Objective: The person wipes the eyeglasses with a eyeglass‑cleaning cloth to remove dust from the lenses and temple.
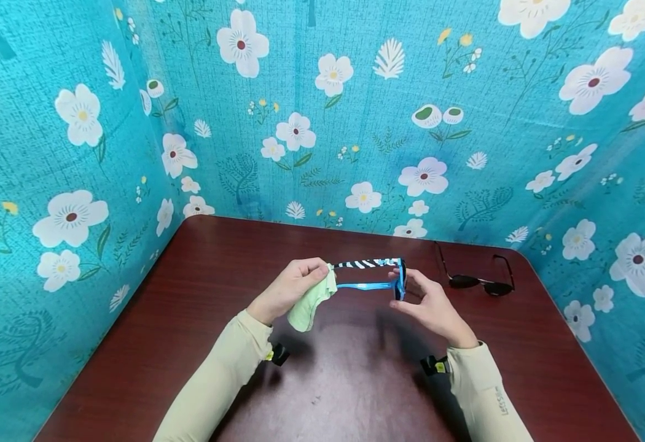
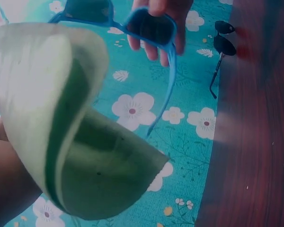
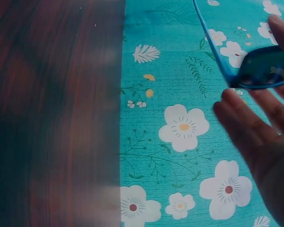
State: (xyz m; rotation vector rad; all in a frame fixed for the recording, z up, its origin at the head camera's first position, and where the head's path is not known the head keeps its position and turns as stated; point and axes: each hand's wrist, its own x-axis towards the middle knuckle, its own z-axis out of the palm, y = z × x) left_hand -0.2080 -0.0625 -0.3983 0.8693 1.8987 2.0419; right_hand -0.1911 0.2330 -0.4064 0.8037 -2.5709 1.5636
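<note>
Above the middle of the table, my left hand (image 1: 292, 285) pinches a light green cloth (image 1: 307, 307) at the tip of one temple of a pair of blue-framed sunglasses (image 1: 363, 286). The cloth hangs down in a fold and fills much of the left wrist view. Zebra-like black and white stripes mark one temple; the other is plain blue. My right hand (image 1: 430, 304) holds the front of the frame by the lens, with the thumb on one side and the fingers on the other. In the right wrist view one dark lens (image 3: 265, 68) shows between thumb and fingers.
A second pair of sunglasses (image 1: 480, 283), with dark lenses and thin temples, lies at the table's back right. The dark red-brown table (image 1: 151, 331) has rounded back corners. Blue floral curtains (image 1: 322, 159) surround it at the back and sides.
</note>
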